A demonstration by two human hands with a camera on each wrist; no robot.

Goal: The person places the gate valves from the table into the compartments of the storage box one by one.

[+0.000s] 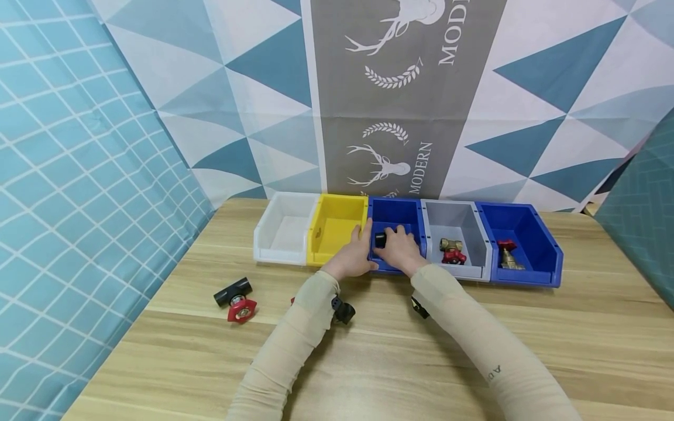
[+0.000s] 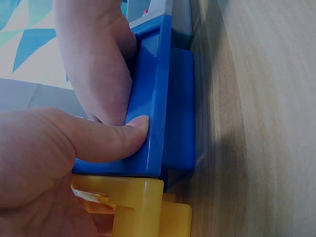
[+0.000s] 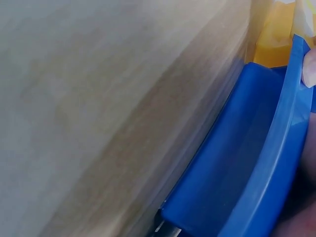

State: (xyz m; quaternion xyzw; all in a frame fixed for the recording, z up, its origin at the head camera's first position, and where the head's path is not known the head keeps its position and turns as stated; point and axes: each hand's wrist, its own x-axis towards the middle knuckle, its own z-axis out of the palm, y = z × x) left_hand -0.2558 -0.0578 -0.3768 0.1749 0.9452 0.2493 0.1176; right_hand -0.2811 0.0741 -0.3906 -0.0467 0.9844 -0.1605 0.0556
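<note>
My right hand (image 1: 401, 248) reaches down into the middle blue bin (image 1: 396, 210). Its fingers curl round a black pipe fitting (image 1: 380, 239), of which only a cylindrical end shows in the head view. Beside it, my left hand (image 1: 351, 256) lies at the wall shared with the yellow bin (image 1: 337, 206), fingers pointing away from me. In the left wrist view the left thumb (image 2: 133, 136) rests on the blue bin's front rim. The right wrist view shows mostly that bin's front wall (image 3: 232, 163), with the held fitting hidden.
A white bin (image 1: 271, 255) stands at the row's left end. The grey bin (image 1: 458, 210) and right blue bin (image 1: 547, 257) hold red-handled brass valves. On the table lie a black valve with a red handle (image 1: 242, 310) and black fittings (image 1: 344, 311) partly behind my forearms.
</note>
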